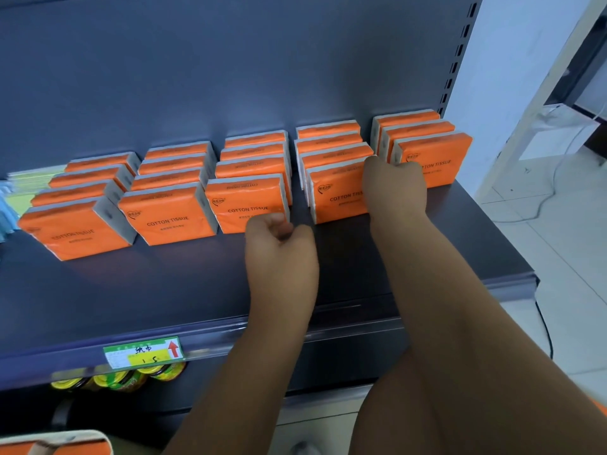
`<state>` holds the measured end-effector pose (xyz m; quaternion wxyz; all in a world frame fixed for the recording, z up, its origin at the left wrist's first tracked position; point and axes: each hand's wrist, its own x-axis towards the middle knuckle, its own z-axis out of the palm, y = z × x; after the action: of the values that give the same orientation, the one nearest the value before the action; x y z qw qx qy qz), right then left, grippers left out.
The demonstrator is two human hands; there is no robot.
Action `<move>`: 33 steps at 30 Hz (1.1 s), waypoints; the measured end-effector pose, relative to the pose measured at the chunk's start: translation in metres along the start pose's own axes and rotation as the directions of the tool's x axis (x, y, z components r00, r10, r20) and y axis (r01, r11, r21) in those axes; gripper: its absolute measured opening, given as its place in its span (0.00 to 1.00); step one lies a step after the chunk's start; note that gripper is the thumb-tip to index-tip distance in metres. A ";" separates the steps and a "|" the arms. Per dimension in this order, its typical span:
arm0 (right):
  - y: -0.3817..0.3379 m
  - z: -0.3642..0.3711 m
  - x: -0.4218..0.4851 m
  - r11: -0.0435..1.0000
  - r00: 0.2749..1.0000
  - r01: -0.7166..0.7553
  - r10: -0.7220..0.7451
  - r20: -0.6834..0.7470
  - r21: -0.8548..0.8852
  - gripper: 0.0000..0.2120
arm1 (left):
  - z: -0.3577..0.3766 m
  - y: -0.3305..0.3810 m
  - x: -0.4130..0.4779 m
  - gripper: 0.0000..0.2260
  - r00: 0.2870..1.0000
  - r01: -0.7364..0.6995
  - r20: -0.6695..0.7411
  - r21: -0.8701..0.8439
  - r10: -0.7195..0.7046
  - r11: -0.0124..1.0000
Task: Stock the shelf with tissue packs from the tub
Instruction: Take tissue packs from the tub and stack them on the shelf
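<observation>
Dark shelf [98, 290] with five rows of orange tissue packs standing upright, running front to back toward the back panel [230, 67]. Rows one to four hold four packs each; the rightmost row [427, 149] holds three and sits furthest back, near the slotted upright [455, 67] at the shelf's right end. A broad strip of bare shelf lies between the front packs and the front lip, widest at left; narrow gaps separate the rows, with a wider gap between the third row [253, 178] and the fourth row [331, 165]. The left hand [279, 247] is curled into a loose fist, fingers together, holding nothing visible, its knuckles just at the lower right corner of the third row's front pack [243, 205]. The right hand [394, 188] rests against the right edge of the fourth row's front pack [335, 192], fingers folded behind it; whether it clamps the pack cannot be told. Front faces read "COTTON TISSUE" beneath a small heart logo. A green and yellow price tag [143, 353] on the lip carries handwriting and a red up arrow. Yellow-capped bottles [115, 379] sit below. More orange packs [52, 443] show at bottom left; their container is not clearly seen.
</observation>
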<state>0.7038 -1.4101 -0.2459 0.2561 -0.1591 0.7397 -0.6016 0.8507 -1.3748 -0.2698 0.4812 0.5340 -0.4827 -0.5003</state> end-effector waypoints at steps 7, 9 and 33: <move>0.000 0.008 -0.014 0.968 0.973 0.212 -0.222 -0.068 -0.131 0.19 | -0.009 0.003 0.026 0.14 0.994 0.104 0.026 -0.022 -0.104 0.994; -0.001 0.014 -0.021 0.927 0.940 0.315 -0.334 -0.068 -0.204 0.16 | -0.010 0.003 0.030 0.17 0.990 0.120 0.071 -0.009 -0.119 0.993; 0.044 0.158 -0.250 0.299 0.154 0.952 -0.651 0.744 0.064 0.26 | -0.312 -0.006 -0.036 0.30 0.866 0.009 -0.117 0.976 0.487 0.218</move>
<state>1.0013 -1.3918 -0.2648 0.0767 -0.7870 0.4930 -0.3628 1.1614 -1.3288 -0.2616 0.2177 0.7190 -0.6523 0.1008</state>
